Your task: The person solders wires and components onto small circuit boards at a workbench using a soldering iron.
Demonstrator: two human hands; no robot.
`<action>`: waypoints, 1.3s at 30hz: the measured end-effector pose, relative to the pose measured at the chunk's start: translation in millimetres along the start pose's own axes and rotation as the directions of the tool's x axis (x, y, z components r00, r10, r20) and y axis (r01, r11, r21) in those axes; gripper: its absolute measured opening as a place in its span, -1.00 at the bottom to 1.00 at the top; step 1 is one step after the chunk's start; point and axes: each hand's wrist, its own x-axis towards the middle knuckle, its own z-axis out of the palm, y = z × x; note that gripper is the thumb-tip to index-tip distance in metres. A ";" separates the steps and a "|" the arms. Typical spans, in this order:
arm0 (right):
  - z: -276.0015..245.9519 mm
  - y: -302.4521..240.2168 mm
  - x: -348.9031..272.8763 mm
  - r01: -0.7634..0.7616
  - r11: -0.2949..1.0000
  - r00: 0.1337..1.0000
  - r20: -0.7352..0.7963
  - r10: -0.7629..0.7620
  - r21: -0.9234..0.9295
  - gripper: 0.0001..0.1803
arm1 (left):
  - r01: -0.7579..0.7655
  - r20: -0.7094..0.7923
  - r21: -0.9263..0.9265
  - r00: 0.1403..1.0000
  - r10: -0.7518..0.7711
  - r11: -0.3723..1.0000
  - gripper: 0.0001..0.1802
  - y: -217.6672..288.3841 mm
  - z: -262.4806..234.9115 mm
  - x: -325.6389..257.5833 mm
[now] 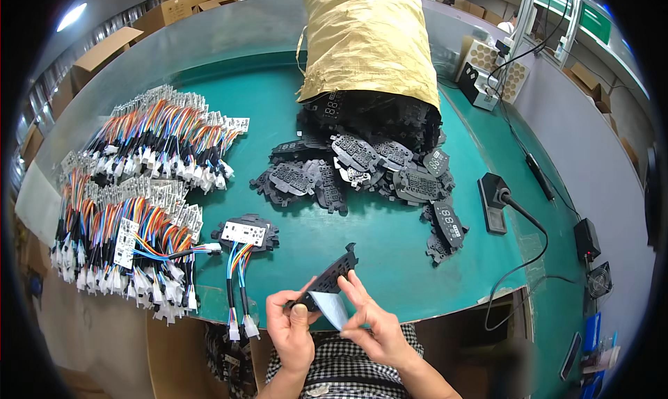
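Note:
Above the table's front edge, my left hand grips a black plastic panel with rows of small cut-outs, tilted upward. My right hand pinches a pale bluish film between thumb and fingers; the film bends away from the panel's lower face, its upper edge against the panel. To the left lies another black panel with a white circuit board on top. Colored wires run from that board to white connectors hanging over the table's edge.
Wired circuit boards lie in bundled rows on the left. A yellow woven sack spills black panels at the back middle. On the right stand a black holder with a trailing cable, a power strip and a small fan.

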 end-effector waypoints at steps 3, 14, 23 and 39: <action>-7.2 -5.0 -5.5 0.087 0.996 0.964 0.255 -0.081 -0.012 -0.84 | 0.059 0.032 -0.194 0.998 -0.053 0.979 -0.78 -4.9 -12.1 5.4; -68.0 -36.9 -70.5 0.010 0.929 0.971 -0.224 0.079 0.369 -0.90 | 0.555 0.330 -0.197 0.814 -0.479 0.808 -0.84 24.9 -9.2 -15.5; -66.6 -42.4 -121.2 -0.305 0.932 0.901 -0.259 0.349 0.196 -0.87 | 0.886 0.234 0.116 0.415 -0.879 0.449 -0.68 3.0 -35.7 -68.5; -16.1 -18.2 -138.8 -0.768 0.564 0.433 -0.402 0.807 0.305 -0.82 | 0.964 0.344 0.002 0.248 -0.905 0.265 -0.60 -27.4 -66.0 -79.4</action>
